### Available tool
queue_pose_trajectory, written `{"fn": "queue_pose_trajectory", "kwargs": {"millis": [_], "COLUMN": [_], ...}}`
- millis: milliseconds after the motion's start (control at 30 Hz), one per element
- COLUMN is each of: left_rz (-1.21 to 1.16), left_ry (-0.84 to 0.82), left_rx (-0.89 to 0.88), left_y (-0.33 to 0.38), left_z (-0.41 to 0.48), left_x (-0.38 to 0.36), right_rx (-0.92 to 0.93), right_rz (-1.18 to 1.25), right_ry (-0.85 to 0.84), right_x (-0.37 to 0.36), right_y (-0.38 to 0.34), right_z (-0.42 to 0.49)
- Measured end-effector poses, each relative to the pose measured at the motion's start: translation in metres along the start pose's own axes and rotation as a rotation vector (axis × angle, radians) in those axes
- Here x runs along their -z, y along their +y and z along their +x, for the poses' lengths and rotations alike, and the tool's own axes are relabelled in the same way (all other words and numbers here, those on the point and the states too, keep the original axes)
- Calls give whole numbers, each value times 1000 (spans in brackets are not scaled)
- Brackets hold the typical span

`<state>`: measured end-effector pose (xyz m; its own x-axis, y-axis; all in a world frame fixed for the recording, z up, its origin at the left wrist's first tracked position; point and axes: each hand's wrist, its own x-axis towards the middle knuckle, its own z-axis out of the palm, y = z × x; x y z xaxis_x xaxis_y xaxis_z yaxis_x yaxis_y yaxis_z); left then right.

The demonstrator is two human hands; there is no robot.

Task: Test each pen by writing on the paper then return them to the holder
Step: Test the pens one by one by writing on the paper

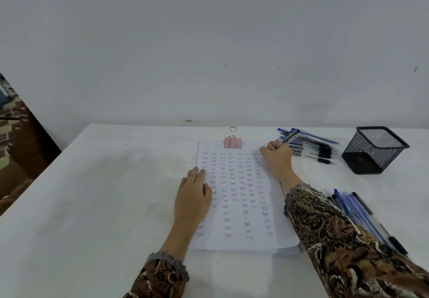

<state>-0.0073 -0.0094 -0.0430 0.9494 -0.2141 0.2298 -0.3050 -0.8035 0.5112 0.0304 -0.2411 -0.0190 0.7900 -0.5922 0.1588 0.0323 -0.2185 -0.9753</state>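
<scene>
One paper (241,195), one holder (373,150) — right hand (277,156) fingers pinching one pen (290,138); left hand (193,195) flat.

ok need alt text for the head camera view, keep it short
A person's right hand holds a pen at the top right of a clipped sheet of paper filled with columns of the word "Test", while the left hand lies flat on the sheet's left edge. Loose pens and a black mesh holder sit to the right on the white table.
</scene>
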Motion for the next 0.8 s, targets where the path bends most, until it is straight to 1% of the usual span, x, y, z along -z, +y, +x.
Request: {"fn": "queue_pose_trajectory", "kwargs": {"millis": [133, 267, 433, 567, 733, 800], "left_rz": [-16, -19, -22, -27, -20, -29], "left_ry": [3, -4, -8, -8, 2, 13], "left_rx": [6, 9, 11, 17, 7, 11], "left_y": [2, 1, 2, 3, 3, 4], "left_z": [-1, -1, -1, -2, -1, -2], "left_x": [1, 2, 3, 3, 3, 3], "right_rx": [9, 29, 16, -3, 28, 14], "right_rz": [6, -34, -8, -39, 2, -3], "right_ry": [55, 15, 67, 57, 32, 51], "right_x": [1, 1, 1, 1, -1, 0], "right_y": [0, -1, 1, -3, -6, -6], "right_z": [-2, -1, -2, -2, -7, -7]}}
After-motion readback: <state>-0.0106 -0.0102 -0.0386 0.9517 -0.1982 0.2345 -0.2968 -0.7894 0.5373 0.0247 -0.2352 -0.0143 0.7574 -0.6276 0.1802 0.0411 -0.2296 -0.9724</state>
